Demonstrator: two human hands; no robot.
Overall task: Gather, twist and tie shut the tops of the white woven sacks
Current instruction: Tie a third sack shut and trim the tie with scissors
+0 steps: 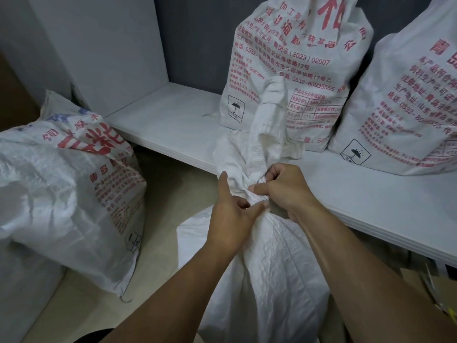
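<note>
Two hands meet at the neck of the plain white sack [267,268], which stands on the floor [168,189] just in front of the low white shelf [173,125]. The right hand [284,191] has its fingers curled tight round the gathered neck [253,198]. The left hand [233,219] pinches the cloth just below with thumb and curled fingers, its index finger lying straight against the loose top [237,154] that flares above the grip. The step in hand looks like the twist or the tying itself. To do it well, I judge the right hand should choke the neck low, close to the contents, so no slack opens, while the left winds the top round in one direction and pulls it snug. Woven cloth is stiff and springy and may unwind if either grip eases. A dark thread by the right knuckles may be a tie, but it is too small to tell.
</note>
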